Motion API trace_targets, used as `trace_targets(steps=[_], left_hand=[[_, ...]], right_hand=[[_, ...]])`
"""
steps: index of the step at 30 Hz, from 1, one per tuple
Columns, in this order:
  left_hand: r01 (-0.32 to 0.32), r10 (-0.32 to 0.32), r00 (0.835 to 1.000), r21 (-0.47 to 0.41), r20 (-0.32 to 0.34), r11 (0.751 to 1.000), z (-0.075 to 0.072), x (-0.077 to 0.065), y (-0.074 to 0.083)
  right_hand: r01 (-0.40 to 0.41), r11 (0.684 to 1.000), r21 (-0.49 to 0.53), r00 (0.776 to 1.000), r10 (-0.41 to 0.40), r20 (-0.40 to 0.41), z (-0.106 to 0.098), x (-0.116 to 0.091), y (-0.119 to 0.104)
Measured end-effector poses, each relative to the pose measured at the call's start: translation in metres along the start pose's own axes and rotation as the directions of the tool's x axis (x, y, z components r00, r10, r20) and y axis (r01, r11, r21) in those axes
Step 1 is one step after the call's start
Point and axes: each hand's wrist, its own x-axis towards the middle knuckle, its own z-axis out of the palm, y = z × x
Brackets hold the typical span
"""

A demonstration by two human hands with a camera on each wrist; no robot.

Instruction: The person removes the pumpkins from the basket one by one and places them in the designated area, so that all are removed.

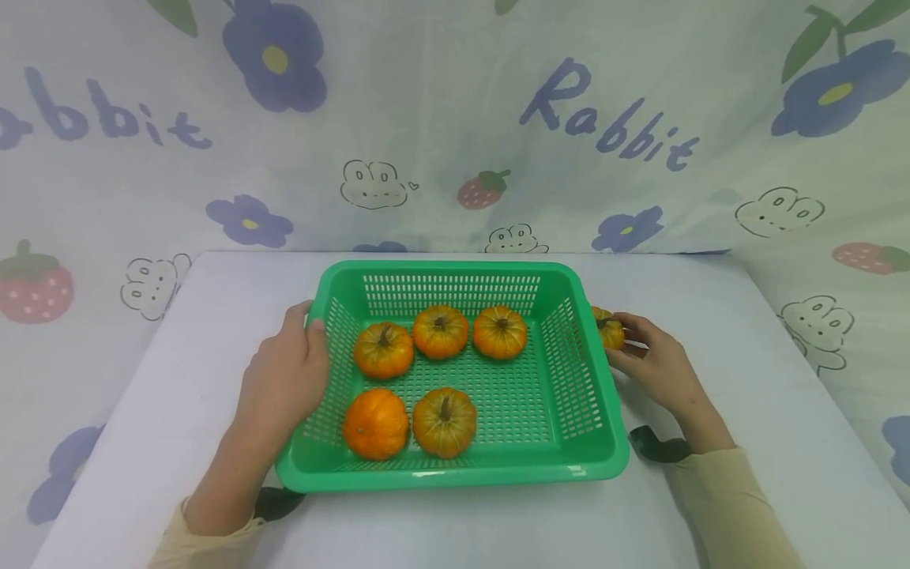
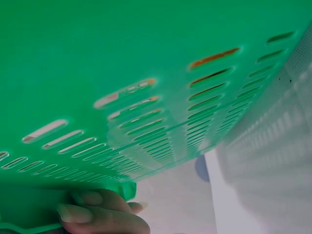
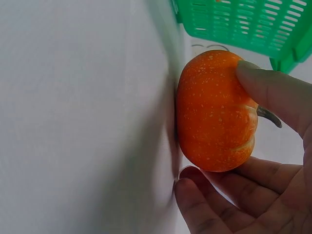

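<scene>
My left hand grips the left rim of a green plastic basket; in the left wrist view its fingers curl under the rim beside the slotted wall. Several small orange pumpkins lie in the basket, among them a smooth orange one at front left and a stemmed one at back right. Outside the right wall, my right hand holds another small pumpkin between thumb and fingers. That pumpkin's side is right at the white tabletop, and its short dark stem points toward the palm.
A white cloth covers the table. Behind it hangs a pale curtain printed with flowers, rabbits and strawberries. Dark straps show at both wrists, below beige sleeves.
</scene>
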Motion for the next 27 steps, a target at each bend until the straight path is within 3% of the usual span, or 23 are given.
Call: trace_targets(steps=[27], left_hand=[[-0.007,0.007,1.000,0.003,0.005,1.000,-0.0011,-0.0007,0.0009]], right_hand=[[-0.003,1.000,-0.004,1.000,0.003,0.028,-0.0035,-0.0030,0.0007]])
